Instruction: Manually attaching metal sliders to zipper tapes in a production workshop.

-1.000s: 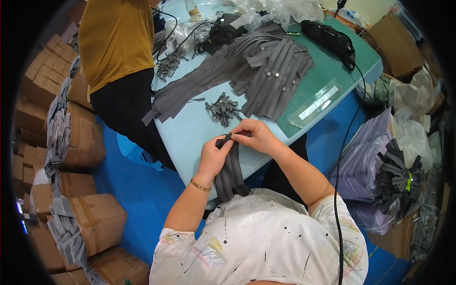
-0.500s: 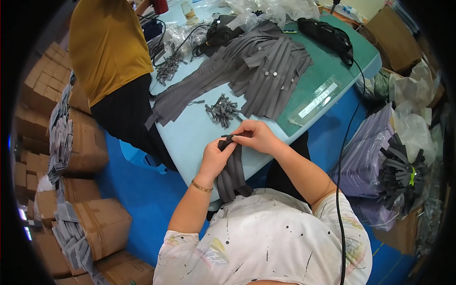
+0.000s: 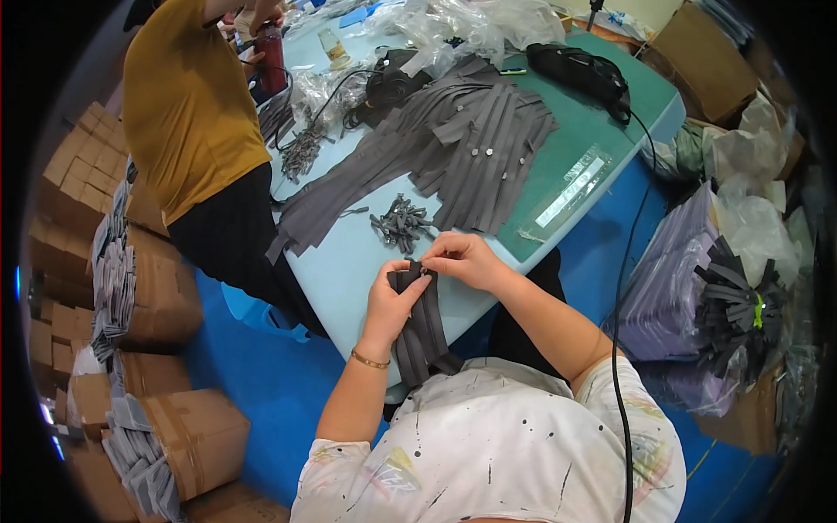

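My left hand is closed around the upper end of a dark grey zipper strip, with the thumb laid across it. From there the strip hangs over the table's near edge towards my lap. Close beside its top end, my right hand is closed in a pinch of thumb and forefinger; what sits in the pinch is too small to make out. Just beyond my hands lies a small heap of grey zipper pulls. Farther off, many long dark grey zipper strips are spread out, several carrying small silvery sliders.
On the light blue table lie a green mat, a black pouch, plastic bags and a second heap of pulls. Another person stands at the left. Cartons and a wrapped purple stack flank me.
My right fingers have shifted from over the strip's end to its right edge, baring more of the top. The view has tilted slightly, and the other person's hands now show around a red container.
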Demonstrator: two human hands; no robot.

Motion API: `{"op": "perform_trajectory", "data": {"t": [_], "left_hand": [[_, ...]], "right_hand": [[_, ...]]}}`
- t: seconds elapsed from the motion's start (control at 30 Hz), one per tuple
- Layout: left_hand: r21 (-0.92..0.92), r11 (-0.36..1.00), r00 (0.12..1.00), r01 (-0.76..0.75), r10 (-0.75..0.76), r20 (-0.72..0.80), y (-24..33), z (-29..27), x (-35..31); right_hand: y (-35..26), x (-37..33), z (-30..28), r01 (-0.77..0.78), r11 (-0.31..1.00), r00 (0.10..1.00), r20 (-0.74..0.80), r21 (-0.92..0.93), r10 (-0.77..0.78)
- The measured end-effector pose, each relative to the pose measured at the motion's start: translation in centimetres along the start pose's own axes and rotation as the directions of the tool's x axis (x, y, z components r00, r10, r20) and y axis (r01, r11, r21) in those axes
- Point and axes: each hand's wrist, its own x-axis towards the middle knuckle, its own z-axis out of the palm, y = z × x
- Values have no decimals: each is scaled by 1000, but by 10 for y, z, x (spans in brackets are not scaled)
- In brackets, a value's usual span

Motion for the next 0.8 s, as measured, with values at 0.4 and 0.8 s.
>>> {"op": "perform_trajectory", "data": {"t": [0.4, 0.8], "left_hand": [[-39, 997, 998, -60, 60, -7, -10, -4, 1], [11, 1000, 999, 7, -7, -47, -22, -7, 6]], "right_hand": [[-12, -2, 11, -96, 989, 995, 15, -113, 98], [-2, 1, 10, -160, 985, 982, -87, 69, 165]]}}
